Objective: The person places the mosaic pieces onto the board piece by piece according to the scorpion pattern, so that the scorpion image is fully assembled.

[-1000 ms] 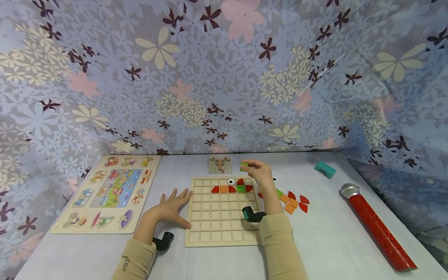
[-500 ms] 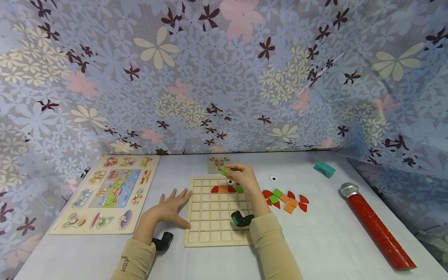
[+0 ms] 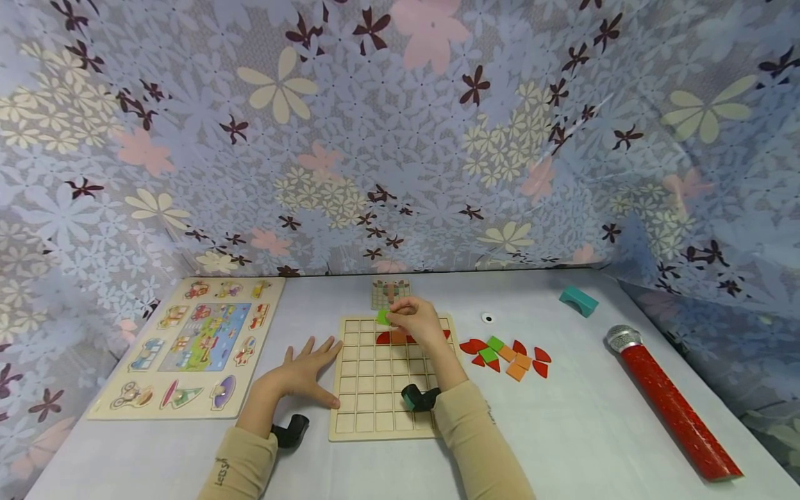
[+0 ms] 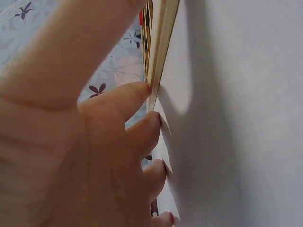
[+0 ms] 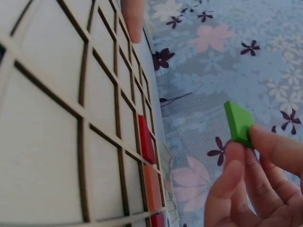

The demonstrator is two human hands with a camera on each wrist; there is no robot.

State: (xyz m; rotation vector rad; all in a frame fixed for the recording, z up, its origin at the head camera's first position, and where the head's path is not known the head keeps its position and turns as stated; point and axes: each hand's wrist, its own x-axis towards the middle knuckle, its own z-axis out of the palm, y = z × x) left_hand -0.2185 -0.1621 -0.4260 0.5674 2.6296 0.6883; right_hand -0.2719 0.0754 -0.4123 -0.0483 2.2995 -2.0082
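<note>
My right hand [image 3: 420,323] pinches a green square tile [image 5: 240,124] between thumb and fingertips, held above the far edge of a wooden grid board [image 3: 362,437]. Along one of the board's far rows lie an orange square tile [image 3: 398,337] and red quarter-round tiles [image 3: 382,339]; my right hand hides other pieces there. With fingers spread, my left hand [image 3: 306,375] rests at the board's left side, thumb and index fingertip at its edge. Just behind the board lies a small printed pattern card [image 3: 381,297], partly overlapped by my right hand.
Right of the board lie loose tiles: red quarter-rounds [image 3: 542,355], green squares [image 3: 496,343], orange squares [image 3: 515,371] and a white eye tile [image 3: 488,318]. Farther right are a teal arch block [image 3: 579,301] and a red toy microphone [image 3: 675,403]. A picture puzzle board [image 3: 187,347] lies at left.
My right hand has moved left and slightly down with the green tile, from the board's far right to above its far left-middle. My left hand has stayed put.
</note>
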